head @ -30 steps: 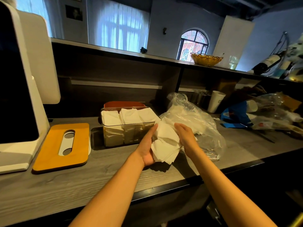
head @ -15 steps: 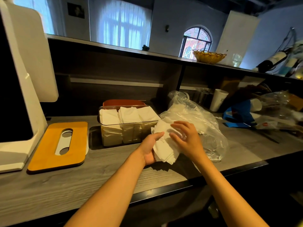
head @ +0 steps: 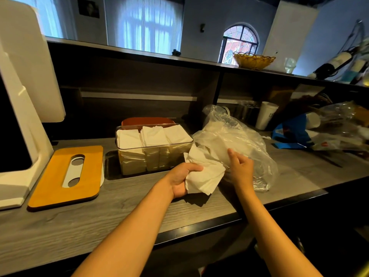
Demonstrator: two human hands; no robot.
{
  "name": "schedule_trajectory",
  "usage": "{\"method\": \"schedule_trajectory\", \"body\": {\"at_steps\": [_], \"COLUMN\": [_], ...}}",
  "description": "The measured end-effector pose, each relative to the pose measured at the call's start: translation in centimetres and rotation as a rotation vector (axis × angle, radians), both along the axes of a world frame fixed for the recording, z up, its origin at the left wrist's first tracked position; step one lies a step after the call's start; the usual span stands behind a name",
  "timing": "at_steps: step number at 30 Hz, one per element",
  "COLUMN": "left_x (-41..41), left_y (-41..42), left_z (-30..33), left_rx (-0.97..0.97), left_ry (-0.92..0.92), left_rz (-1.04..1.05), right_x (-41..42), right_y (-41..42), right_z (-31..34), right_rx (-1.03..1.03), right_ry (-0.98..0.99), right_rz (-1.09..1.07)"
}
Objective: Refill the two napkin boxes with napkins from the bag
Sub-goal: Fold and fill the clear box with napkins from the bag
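Observation:
My left hand (head: 182, 179) grips a bundle of white napkins (head: 205, 172) just in front of the clear plastic bag (head: 235, 140), which lies crumpled on the grey counter with more napkins inside. My right hand (head: 240, 168) hovers at the bag's mouth, fingers loosely extended, holding nothing. Left of the bag stands a clear napkin box (head: 151, 156), lid off, filled to the rim with three stacks of napkins. An orange-brown box or lid (head: 147, 121) peeks out behind it. A wooden lid with a slot (head: 65, 174) lies flat on the counter at the left.
A white point-of-sale terminal (head: 22, 108) stands at the far left. A white paper cup (head: 265, 115), a blue bag (head: 293, 132) and other plastic clutter fill the right side. A yellow basket (head: 253, 60) sits on the upper shelf. The counter's front edge (head: 199, 228) runs below my arms.
My right hand has let go of the napkin bundle and shifted right toward the bag. My left hand now holds the bundle alone, slightly lower and closer to me.

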State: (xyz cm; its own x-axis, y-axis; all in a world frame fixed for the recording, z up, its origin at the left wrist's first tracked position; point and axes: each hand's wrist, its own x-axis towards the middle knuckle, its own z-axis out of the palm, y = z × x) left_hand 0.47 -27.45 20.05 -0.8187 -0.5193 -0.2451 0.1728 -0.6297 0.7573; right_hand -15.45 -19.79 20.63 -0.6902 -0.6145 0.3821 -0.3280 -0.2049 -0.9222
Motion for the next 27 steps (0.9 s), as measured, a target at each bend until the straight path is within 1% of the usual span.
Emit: {"method": "schedule_trajectory", "body": {"at_steps": [2, 4, 6, 9, 10, 11, 12, 14, 16, 19, 21, 22, 24, 27], "left_x": [0.1, 0.2, 0.3, 0.2, 0.2, 0.2, 0.2, 0.1, 0.0, -0.1, 0.1, 0.2, 0.3, 0.3], "left_y": [0.1, 0.4, 0.4, 0.5, 0.6, 0.6, 0.6, 0.7, 0.7, 0.5, 0.6, 0.7, 0.7, 0.6], "left_z": [0.2, 0.3, 0.3, 0.3, 0.3, 0.3, 0.4, 0.4, 0.3, 0.0, 0.1, 0.2, 0.3, 0.4], "left_rx": [0.023, 0.031, 0.005, -0.031, -0.036, -0.048, -0.062, -0.061, -0.041, -0.040, -0.041, -0.041, -0.057, -0.089], "left_ry": [0.021, 0.038, 0.044, 0.059, 0.052, 0.038, 0.014, -0.033, -0.067, -0.076, -0.064, -0.055, -0.050, -0.052], "left_rz": [0.011, 0.011, -0.012, -0.054, -0.046, -0.039, -0.036, -0.033, -0.026, -0.033, -0.042, -0.056, -0.095, -0.133], "right_x": [-0.3, -0.3, 0.1, 0.8, 1.0, 1.0, 0.9, 0.8, 0.7, 0.4, 0.0, 0.0, 0.0, 0.2], "right_y": [0.7, 1.2, 1.0, 0.4, 0.3, 0.3, 0.4, 0.5, 0.5, 0.4, 0.3, 0.2, 0.1, -0.3], "right_z": [0.3, 0.3, 0.2, -0.3, -0.4, -0.4, -0.4, -0.4, -0.4, -0.2, 0.3, 0.6, 1.6, 4.0], "right_rx": [-0.108, -0.141, -0.070, 0.187, 0.238, 0.245, 0.226, 0.182, 0.168, 0.099, 0.102, 0.136, 0.241, 0.528], "right_ry": [0.000, 0.047, 0.156, 0.304, 0.346, 0.363, 0.338, 0.287, 0.312, 0.268, 0.230, 0.240, 0.292, 0.318], "right_rz": [-0.075, -0.070, 0.024, 0.287, 0.344, 0.373, 0.383, 0.374, 0.332, 0.199, 0.125, 0.115, 0.176, 0.374]}}
